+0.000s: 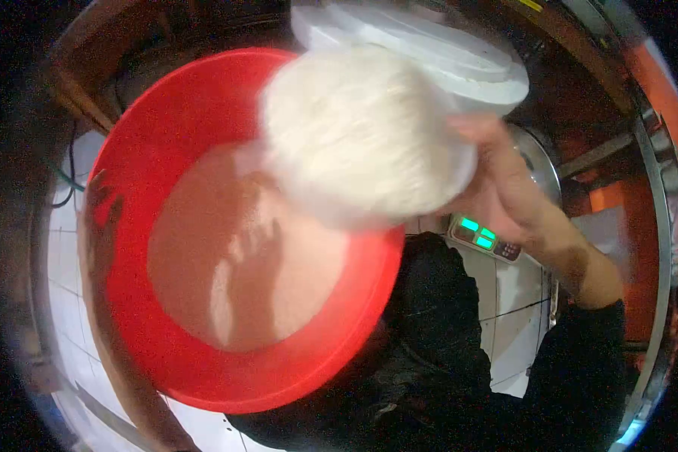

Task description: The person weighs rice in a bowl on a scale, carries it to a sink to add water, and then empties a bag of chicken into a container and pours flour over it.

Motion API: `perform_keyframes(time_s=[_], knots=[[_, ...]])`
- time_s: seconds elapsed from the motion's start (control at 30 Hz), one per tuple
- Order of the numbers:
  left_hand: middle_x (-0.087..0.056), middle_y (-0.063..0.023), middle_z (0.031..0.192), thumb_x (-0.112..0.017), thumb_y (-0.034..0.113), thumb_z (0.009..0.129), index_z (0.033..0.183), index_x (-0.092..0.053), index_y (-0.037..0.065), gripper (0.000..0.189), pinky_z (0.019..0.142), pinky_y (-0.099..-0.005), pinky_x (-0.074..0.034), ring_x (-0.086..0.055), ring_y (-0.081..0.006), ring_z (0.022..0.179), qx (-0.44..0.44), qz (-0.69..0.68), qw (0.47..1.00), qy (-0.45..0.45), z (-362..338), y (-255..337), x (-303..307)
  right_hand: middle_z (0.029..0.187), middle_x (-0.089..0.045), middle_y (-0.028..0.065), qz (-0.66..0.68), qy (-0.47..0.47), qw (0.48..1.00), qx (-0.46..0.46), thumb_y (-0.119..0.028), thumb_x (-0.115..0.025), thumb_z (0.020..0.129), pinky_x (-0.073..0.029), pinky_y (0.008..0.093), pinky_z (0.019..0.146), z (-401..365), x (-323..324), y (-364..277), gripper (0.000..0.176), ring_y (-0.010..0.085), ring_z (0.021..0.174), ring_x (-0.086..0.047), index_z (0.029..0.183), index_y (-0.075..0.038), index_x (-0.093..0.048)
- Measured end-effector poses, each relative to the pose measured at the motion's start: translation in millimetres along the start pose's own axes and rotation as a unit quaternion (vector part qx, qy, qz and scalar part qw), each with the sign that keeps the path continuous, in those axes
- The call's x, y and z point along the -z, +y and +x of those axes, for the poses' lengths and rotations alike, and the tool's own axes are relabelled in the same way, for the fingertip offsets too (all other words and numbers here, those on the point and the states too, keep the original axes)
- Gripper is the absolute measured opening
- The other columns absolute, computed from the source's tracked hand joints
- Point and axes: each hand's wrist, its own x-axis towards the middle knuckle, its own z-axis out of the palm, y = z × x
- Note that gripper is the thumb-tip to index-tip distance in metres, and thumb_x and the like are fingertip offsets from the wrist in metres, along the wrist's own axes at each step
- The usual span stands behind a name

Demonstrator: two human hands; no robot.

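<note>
My right hand (497,173) grips a pale bowl (467,167) by its right side. The bowl is heaped with white, flour-like powder (354,124), smeared by motion, and hangs above the right part of a large red tub (346,343). Inside the tub lies a wide layer of fine powder (309,271), tinted pinkish, with a hand-shaped shadow across it. At the tub's left side, my left hand (104,203) has its fingers hooked over the rim, and the forearm runs down along the outer wall.
A digital scale (486,236) with lit green displays stands right of the tub, beside a round metal pan (536,160). Behind the bowl is a bulky white object (444,56), perhaps a stack of lids. White floor tiles (64,260) show around the tub. My dark-clothed leg (437,301) is close to its right side.
</note>
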Motion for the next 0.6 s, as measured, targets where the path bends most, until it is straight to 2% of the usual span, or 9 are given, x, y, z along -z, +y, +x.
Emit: perform_keyframes(time_s=[0.07,0.13,0.27,0.3,0.33,0.4,0.47,0.53,0.6], knots=[[-0.058,-0.0147,0.13,-0.057,0.017,0.093,0.137,-0.048,0.008,0.046,0.103,-0.0406,-0.042,-0.054,-0.027,0.121,0.011,0.049,0.999,0.018,-2.3,4.0,5.0,0.132,-0.05,0.0185,-0.031,0.097,0.994,0.044,-0.053,-0.056,0.086,-0.056,0.05,0.087,-19.4,44.2,0.2,0.077,0.0297,0.114,-0.059,0.14,-0.002,-0.036],[-0.057,-0.0136,0.131,-0.056,0.019,0.094,0.137,-0.048,0.008,0.045,0.104,-0.0411,-0.041,-0.053,-0.0274,0.123,0.023,0.098,0.994,0.034,-0.5,9.7,7.9,0.132,-0.049,0.0223,-0.017,0.154,0.984,0.09,-0.05,-0.057,0.086,-0.059,0.046,0.085,-40.6,75.9,-4.4,0.081,0.0305,0.114,-0.059,0.142,0.002,-0.032],[-0.052,-0.0119,0.138,-0.057,0.023,0.094,0.136,-0.05,0.011,0.044,0.11,-0.0424,-0.034,-0.047,-0.0259,0.129,-0.069,0.133,0.987,0.056,0.4,19.3,11.1,0.134,-0.05,0.0149,0.003,0.234,0.968,0.093,-0.045,-0.057,0.089,-0.056,0.044,0.088,-87.0,156.0,-2.1,0.065,0.0283,0.113,-0.059,0.137,-0.004,-0.041],[-0.051,-0.0106,0.139,-0.057,0.025,0.095,0.136,-0.051,0.012,0.044,0.11,-0.0425,-0.033,-0.045,-0.0248,0.131,-0.069,0.057,0.995,0.045,10.6,1.0,13.5,0.134,-0.049,0.015,0.014,0.269,0.958,0.096,-0.045,-0.059,0.088,-0.056,0.0425,0.089,-94.8,173.3,2.6,0.067,0.028,0.114,-0.057,0.137,-0.004,-0.04],[-0.051,-0.0106,0.139,-0.057,0.025,0.095,0.136,-0.051,0.012,0.044,0.11,-0.0425,-0.033,-0.045,-0.0248,0.131,-0.069,0.052,0.995,0.041,10.2,-17.3,15.7,0.134,-0.048,0.0152,0.024,0.303,0.947,0.1,-0.044,-0.061,0.087,-0.056,0.041,0.09,-103.1,190.4,7.8,0.069,0.0278,0.115,-0.056,0.138,-0.003,-0.04],[-0.051,-0.01,0.139,-0.056,0.025,0.095,0.136,-0.051,0.01,0.043,0.11,-0.0423,-0.034,-0.046,-0.0249,0.13,-0.049,0.125,0.99,0.043,4.4,8.8,20.2,0.132,-0.05,0.0156,-0.025,0.343,0.934,0.094,-0.044,-0.063,0.086,-0.054,0.039,0.091,-117.7,233.7,22.6,0.071,0.0284,0.114,-0.056,0.138,-0.002,-0.039],[-0.051,-0.0101,0.14,-0.055,0.025,0.096,0.136,-0.051,0.011,0.043,0.11,-0.0422,-0.033,-0.045,-0.0253,0.13,-0.028,0.105,0.993,0.045,3.3,-6.3,16.2,0.127,-0.053,0.0167,-0.052,0.432,0.898,0.068,-0.044,-0.063,0.086,-0.053,0.0376,0.088,-116.8,289.0,45.7,0.072,0.0274,0.108,-0.058,0.138,-0.001,-0.039],[-0.05,-0.0101,0.14,-0.054,0.025,0.096,0.137,-0.05,0.011,0.043,0.11,-0.0421,-0.033,-0.045,-0.0256,0.13,-0.008,0.084,0.995,0.046,6.6,-11.8,16.3,0.122,-0.056,0.0182,-0.129,0.462,0.875,0.066,-0.041,-0.069,0.082,-0.051,0.0377,0.085,-104.9,331.7,68.4,0.072,0.0262,0.102,-0.06,0.135,0.0,-0.041],[-0.049,-0.0104,0.142,-0.053,0.026,0.097,0.137,-0.05,0.01,0.043,0.111,-0.0417,-0.033,-0.044,-0.0257,0.131,-0.051,0.215,0.975,0.037,6.7,-10.4,21.5,0.112,-0.061,0.0093,-0.268,0.571,0.774,0.052,-0.029,-0.072,0.084,-0.05,0.0263,0.073,-76.3,393.5,113.4,0.038,0.0156,0.098,-0.06,0.111,-0.005,-0.061]])
